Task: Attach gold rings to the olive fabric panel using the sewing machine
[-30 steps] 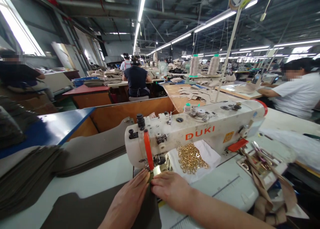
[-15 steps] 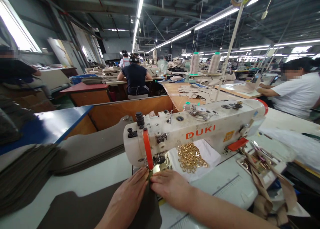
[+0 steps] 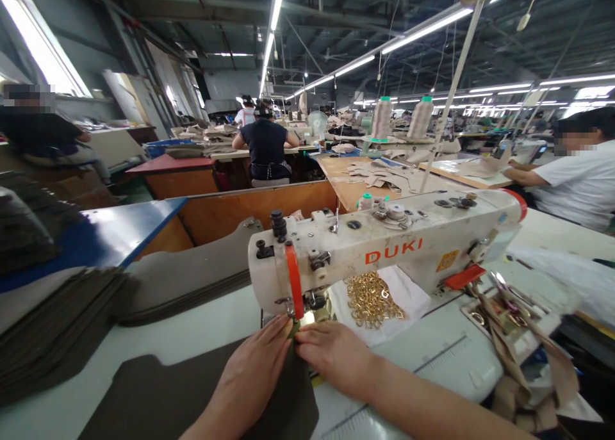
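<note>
Both hands are at the needle end of a white sewing machine [image 3: 394, 241] with an orange guard. My left hand [image 3: 254, 369] lies on a dark grey-brown fabric piece [image 3: 158, 395], its fingers together and pressing the cloth beside the needle. Just to its right, my right hand [image 3: 336, 357] has its fingers bunched at the edge of the same piece, fingertips close to the left ones. What lies right under the fingertips is hidden. Behind the right hand, gold metal rings [image 3: 372, 299] are heaped on a white cloth [image 3: 408, 293].
Stacks of cut dark fabric [image 3: 52, 331] lie at the left, with more [image 3: 192, 280] behind the machine bed. A tray [image 3: 514, 325] with scissors and tan straps [image 3: 557, 376] is at the right. Other people sit at tables further back and on both sides.
The whole view has shifted slightly, so the machine and hands appear a little further right. Both hands keep nearly the same place at the needle.
</note>
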### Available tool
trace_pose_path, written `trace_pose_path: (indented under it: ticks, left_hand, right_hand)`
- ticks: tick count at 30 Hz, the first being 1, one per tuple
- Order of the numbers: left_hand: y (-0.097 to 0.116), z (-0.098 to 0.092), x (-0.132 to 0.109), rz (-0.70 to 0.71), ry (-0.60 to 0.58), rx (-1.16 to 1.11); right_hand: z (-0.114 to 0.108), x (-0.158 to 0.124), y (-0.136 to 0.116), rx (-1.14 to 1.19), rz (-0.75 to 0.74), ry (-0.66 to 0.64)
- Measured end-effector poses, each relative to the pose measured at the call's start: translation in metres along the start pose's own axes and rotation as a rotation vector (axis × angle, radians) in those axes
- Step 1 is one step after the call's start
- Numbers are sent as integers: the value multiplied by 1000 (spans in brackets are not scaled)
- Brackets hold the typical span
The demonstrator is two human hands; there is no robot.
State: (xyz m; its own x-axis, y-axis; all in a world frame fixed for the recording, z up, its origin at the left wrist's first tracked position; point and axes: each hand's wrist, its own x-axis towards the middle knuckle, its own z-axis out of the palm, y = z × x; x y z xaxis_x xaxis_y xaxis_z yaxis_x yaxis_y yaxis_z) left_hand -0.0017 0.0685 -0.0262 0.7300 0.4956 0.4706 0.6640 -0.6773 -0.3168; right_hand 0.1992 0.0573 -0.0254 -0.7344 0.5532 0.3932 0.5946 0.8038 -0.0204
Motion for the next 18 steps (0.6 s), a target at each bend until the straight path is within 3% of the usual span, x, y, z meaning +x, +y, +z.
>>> trace_pose_path:
  ticks: [6, 14, 18]
  left_hand:
    - [7, -12, -22, -84, -19, -64]
    - [26, -38, -55, -240, 15, -146]
    - [36, -63, -84, -322, -88, -203]
  right_hand:
    - [7, -5, -14, 9, -80, 24]
    - [22, -15, -44, 103, -127, 163]
    - [22, -13, -41, 121, -149, 277]
